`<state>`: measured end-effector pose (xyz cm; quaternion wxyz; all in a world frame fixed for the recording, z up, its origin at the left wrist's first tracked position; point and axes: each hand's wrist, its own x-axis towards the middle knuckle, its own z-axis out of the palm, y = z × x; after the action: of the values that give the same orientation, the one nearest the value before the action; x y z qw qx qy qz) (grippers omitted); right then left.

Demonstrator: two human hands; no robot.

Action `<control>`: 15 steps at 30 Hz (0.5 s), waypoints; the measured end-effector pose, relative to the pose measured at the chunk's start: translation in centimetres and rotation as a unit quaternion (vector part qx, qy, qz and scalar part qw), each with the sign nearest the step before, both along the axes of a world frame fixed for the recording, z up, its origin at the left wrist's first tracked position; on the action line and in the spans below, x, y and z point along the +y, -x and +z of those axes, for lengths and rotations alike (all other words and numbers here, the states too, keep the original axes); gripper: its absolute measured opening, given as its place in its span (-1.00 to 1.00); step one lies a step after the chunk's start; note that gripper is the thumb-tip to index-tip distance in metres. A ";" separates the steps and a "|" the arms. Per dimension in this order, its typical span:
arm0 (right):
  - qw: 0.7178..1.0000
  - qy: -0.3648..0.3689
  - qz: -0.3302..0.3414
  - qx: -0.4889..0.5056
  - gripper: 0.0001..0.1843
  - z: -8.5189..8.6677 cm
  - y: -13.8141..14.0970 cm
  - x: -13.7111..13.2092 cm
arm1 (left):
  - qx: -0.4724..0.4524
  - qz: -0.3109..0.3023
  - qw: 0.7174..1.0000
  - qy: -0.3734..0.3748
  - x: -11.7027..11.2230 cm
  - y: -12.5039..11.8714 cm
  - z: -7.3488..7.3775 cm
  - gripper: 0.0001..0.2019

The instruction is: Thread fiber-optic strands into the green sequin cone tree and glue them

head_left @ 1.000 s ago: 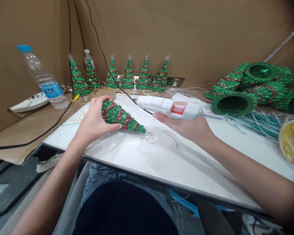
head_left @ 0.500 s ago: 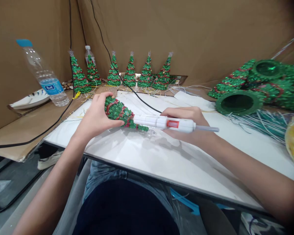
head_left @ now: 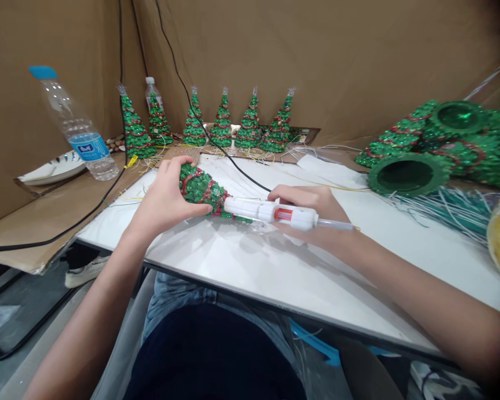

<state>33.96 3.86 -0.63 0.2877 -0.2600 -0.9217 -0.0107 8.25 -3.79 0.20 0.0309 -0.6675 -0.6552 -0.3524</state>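
Note:
My left hand [head_left: 163,199] is wrapped round the wide end of a small green glitter tree [head_left: 200,189] with red trim, which lies on its side on the white board [head_left: 275,266]. My right hand [head_left: 312,206] grips a white glue gun [head_left: 270,212] with a red label. The gun's front end rests against the tree's narrow half, and a clear glue stick pokes out of its back toward the right.
Several finished trees [head_left: 223,121] stand in a row by the cardboard wall. A heap of green trees [head_left: 433,145] lies at the right beside bundles of green and yellow wire [head_left: 470,208]. A water bottle [head_left: 77,130] leans at the left near a plate [head_left: 52,171]. A black cable [head_left: 216,144] crosses the board.
My right hand has brought the glue gun down and leftward from above the board until its tip meets the tree. My left hand has kept its hold on the tree.

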 end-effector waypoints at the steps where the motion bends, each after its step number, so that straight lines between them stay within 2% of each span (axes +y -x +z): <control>1: 1.000 -0.002 0.004 -0.003 -0.92 -0.2 0.0 0.0 | -0.001 0.000 1.000 0.000 0.0 0.0 0.0 -0.21; 7: 0.997 -0.074 0.019 -0.005 -0.79 -1.3 -0.2 0.7 | -0.009 -0.002 1.000 0.001 -0.1 -0.2 0.1 -0.23; 15: 0.986 -0.153 -0.027 -0.058 -0.80 -0.9 0.0 0.2 | -0.007 -0.001 1.000 0.005 0.1 -0.1 0.2 -0.25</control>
<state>34.00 4.07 -1.52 0.2697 -0.2371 -0.9169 -0.1741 8.36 -3.69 0.37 0.0226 -0.6660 -0.6566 -0.3533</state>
